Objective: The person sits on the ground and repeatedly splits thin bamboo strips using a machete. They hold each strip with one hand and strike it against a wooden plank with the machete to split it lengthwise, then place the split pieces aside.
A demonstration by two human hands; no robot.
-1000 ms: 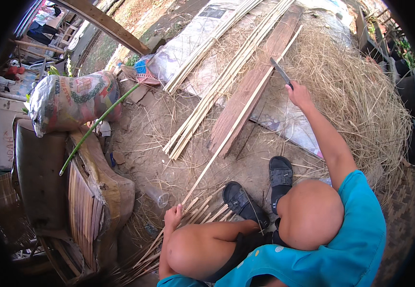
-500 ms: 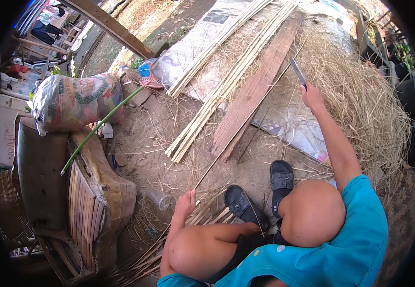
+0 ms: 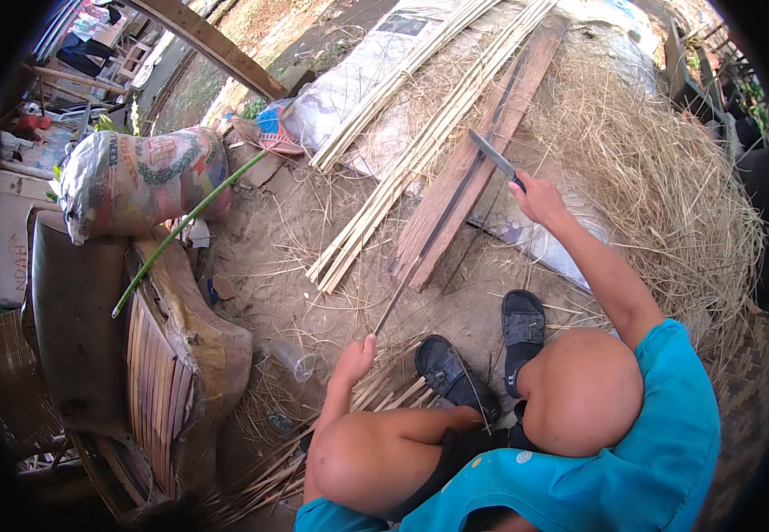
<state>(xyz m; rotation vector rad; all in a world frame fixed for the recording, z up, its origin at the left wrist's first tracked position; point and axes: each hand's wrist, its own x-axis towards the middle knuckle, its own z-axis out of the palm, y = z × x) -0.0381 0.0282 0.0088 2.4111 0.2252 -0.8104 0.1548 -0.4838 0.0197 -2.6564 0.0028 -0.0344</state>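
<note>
My left hand (image 3: 355, 359) is closed on the near end of a long thin strip (image 3: 392, 306), which looks like bamboo. The strip runs away from me along a reddish-brown wooden board (image 3: 509, 115) and looks dark over the board. In my right hand (image 3: 540, 199) is the black handle of a knife (image 3: 494, 155). Its blade points up and left, over the strip and board; whether it touches the strip I cannot tell. Pale split strips (image 3: 402, 188) lie in a bundle just left of the board.
A heap of dry shavings (image 3: 659, 177) spreads over pale sheeting at the right. At the left, a stuffed sack (image 3: 149, 182) rests on a worn seat (image 3: 211, 355), with a green stalk (image 3: 185, 222) leaning there. A clear plastic cup (image 3: 296, 359) lies near my left hand.
My right hand and the knife have moved left, so the blade is over the board. My left hand has shifted slightly right and up. The strip now shows dark along the board.
</note>
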